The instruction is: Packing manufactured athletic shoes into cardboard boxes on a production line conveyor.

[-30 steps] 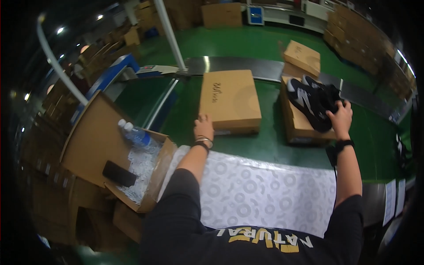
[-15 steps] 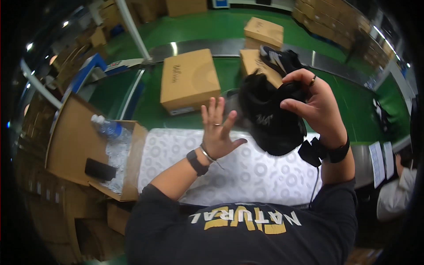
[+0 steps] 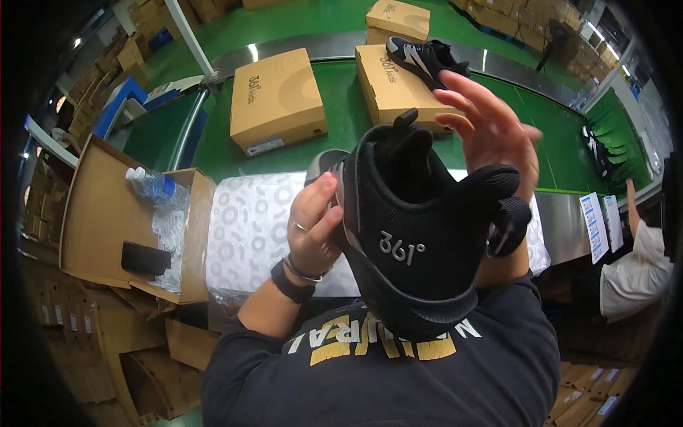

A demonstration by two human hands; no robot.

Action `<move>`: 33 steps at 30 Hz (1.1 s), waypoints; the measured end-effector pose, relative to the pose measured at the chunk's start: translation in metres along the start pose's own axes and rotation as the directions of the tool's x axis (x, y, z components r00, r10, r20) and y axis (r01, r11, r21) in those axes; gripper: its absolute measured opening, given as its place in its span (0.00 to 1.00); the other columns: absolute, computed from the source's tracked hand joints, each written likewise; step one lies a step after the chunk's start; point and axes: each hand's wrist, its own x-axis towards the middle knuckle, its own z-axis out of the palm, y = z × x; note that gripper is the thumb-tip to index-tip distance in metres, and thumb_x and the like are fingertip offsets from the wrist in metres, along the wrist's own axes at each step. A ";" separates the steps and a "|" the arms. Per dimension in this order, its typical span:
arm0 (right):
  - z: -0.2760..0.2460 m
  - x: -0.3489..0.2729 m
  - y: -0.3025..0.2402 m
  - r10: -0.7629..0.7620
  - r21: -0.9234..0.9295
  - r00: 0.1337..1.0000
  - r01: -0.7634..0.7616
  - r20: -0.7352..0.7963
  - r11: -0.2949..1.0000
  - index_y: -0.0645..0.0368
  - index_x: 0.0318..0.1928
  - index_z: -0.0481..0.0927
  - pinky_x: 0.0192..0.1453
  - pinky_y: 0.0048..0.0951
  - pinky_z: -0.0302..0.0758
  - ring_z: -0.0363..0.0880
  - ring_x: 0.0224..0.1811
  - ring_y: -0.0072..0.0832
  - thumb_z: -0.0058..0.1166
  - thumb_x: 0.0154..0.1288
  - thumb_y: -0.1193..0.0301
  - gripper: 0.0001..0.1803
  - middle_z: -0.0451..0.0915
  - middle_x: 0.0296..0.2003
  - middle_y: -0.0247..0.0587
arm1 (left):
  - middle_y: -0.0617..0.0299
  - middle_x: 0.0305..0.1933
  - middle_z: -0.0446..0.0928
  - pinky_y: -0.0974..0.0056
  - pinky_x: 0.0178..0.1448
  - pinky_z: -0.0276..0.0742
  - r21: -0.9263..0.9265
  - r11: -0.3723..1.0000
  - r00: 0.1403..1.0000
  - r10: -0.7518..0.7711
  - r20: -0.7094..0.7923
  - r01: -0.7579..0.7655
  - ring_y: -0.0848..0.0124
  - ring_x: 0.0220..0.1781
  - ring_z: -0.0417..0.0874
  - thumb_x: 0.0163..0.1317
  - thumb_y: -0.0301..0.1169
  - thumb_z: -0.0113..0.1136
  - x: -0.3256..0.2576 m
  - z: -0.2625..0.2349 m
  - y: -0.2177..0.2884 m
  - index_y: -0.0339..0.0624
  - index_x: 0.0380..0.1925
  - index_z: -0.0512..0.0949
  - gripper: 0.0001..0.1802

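The surface (image 3: 341,107) is green and smooth, with a grey metal strip (image 3: 334,47) along its far edge. Two closed tan boxes lie flat on it, the left box (image 3: 274,103) and the right box (image 3: 393,101) well apart, green showing between them. Nearer, a white sheet (image 3: 245,220) with grey ring shapes lies spread along the surface, its middle partly hidden.

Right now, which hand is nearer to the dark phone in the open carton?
Left: the left hand is to the phone's right, at the nearer black shoe; the right hand is farther right, open.
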 end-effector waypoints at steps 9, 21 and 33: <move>0.007 0.018 0.016 0.529 -0.435 0.847 -0.461 0.044 0.774 0.63 0.26 0.78 0.21 0.17 0.59 0.62 0.18 0.13 0.54 0.52 0.69 0.09 0.69 0.16 0.26 | 0.50 0.52 0.69 0.52 0.53 0.69 0.077 0.994 0.984 0.068 0.165 -0.081 0.49 0.53 0.71 0.43 0.20 0.60 -0.011 -0.013 0.014 0.50 0.43 0.69 0.24; -0.023 -0.030 0.144 0.434 -0.177 0.855 -0.492 -0.286 0.853 0.69 0.52 0.69 0.47 0.20 0.69 0.73 0.41 0.20 0.56 0.57 0.70 0.23 0.76 0.42 0.40 | 0.55 0.51 0.70 0.68 0.54 0.65 -0.182 -0.011 0.098 -0.810 0.578 0.983 0.70 0.50 0.72 0.61 0.36 0.49 -0.049 -0.031 -0.010 0.34 0.53 0.64 0.23; -0.070 -0.070 0.204 0.462 -0.343 0.709 -0.680 -0.533 0.648 0.68 0.44 0.76 0.39 0.23 0.72 0.76 0.34 0.25 0.58 0.53 0.67 0.21 0.78 0.35 0.43 | 0.42 0.60 0.61 0.51 0.63 0.54 0.925 -0.166 0.207 -0.947 -0.246 0.342 0.50 0.61 0.60 0.54 0.50 0.52 -0.161 -0.135 -0.040 0.32 0.56 0.62 0.37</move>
